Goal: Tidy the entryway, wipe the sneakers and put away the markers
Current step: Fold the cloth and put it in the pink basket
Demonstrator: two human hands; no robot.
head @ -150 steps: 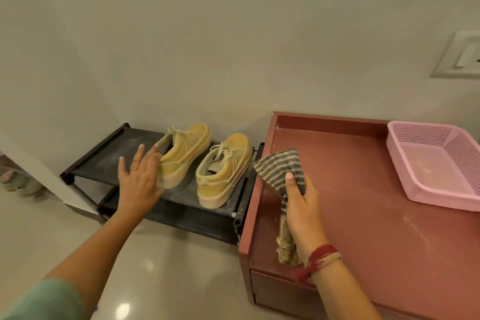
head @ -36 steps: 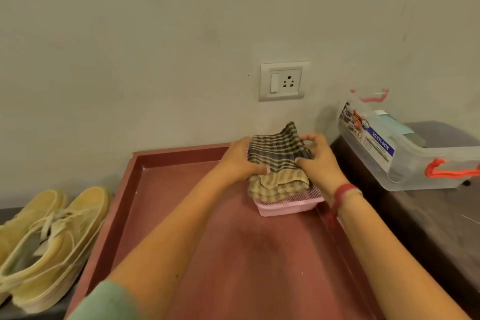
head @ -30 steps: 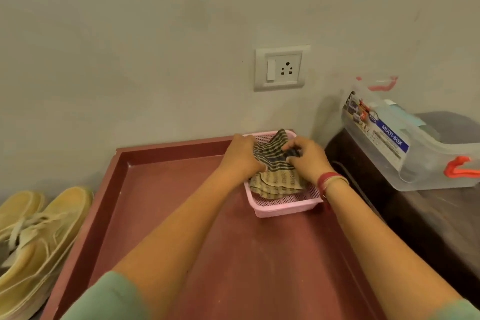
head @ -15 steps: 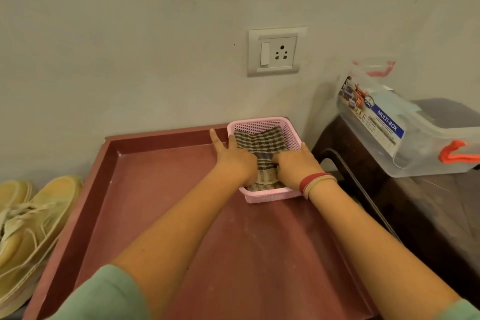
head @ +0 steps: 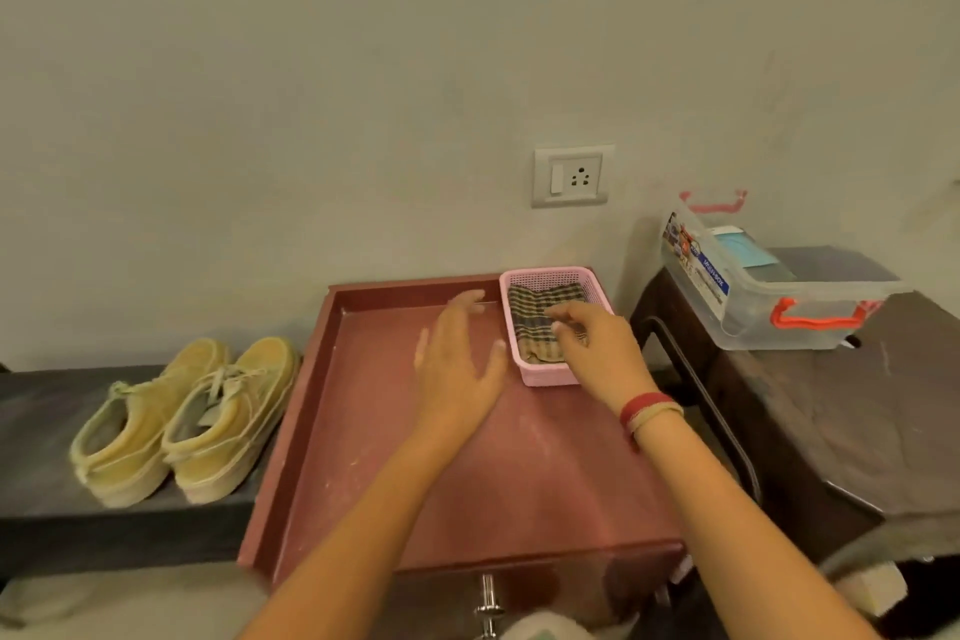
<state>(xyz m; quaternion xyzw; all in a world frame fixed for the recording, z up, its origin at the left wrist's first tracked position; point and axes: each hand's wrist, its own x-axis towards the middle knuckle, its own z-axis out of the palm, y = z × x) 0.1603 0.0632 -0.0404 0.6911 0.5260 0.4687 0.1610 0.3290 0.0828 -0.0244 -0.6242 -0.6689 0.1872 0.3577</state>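
Note:
A folded checked cloth (head: 537, 322) lies inside the pink mesh basket (head: 550, 375) at the back right of the reddish cabinet top (head: 467, 473). My left hand (head: 457, 364) hovers open over the cabinet top, just left of the basket, holding nothing. My right hand (head: 597, 348) is above the basket's near right corner, fingers loosely curled over the cloth, gripping nothing. Two yellow sneakers (head: 182, 416) stand side by side on the dark shoe rack (head: 36, 431) at the left. No markers are in view.
A clear plastic storage box (head: 763, 286) with orange handles sits on a dark side table (head: 841, 421) to the right. A wall socket (head: 571, 175) is above the basket. A drawer handle (head: 488, 603) shows below the cabinet's front edge.
Both hands have let go of the cloth and pulled back out of the basket, the left one moving left. The cloth stays flat in the basket. My view has drawn back.

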